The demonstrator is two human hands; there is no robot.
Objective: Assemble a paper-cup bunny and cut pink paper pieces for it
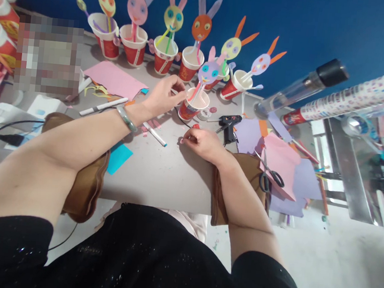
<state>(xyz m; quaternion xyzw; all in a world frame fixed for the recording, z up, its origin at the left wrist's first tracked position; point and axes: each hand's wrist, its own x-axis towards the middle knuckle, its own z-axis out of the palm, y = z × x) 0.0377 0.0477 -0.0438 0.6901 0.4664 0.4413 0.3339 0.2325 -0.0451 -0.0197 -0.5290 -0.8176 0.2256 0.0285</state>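
Observation:
In front of me stands a red and white paper cup with straws and a purple paper rabbit face rising from it. My left hand reaches in from the left, its thumb and fingertips closed at the cup's left rim. My right hand rests low over the table, just in front of the cup. Its fingers are pinched together, and what lies between them is too small to make out. Beyond the right hand lies a black glue gun. A white marker lies between my forearms.
Several finished rabbit cups line the blue wall. Pink paper and a blue sheet lie left. Scissors rest on pink and purple paper at right. A stack of cups and a clear tube project from the right.

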